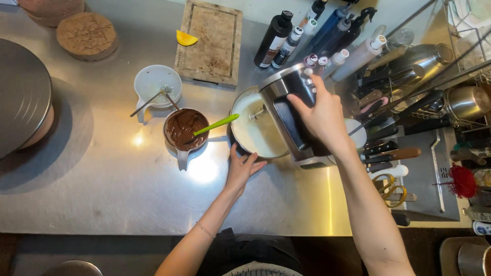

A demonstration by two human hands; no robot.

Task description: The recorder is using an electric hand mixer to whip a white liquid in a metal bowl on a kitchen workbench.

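I have my right hand wrapped over the raised head of the stand mixer, fingers curled around its top, while my left hand lies spread and flat against the near rim of the mixing bowl, which holds pale batter toward the right side of the steel surface. To do this well, I judge I should steady the bowl firmly and move the head slowly. A chocolate bowl with a green spatula sits just left.
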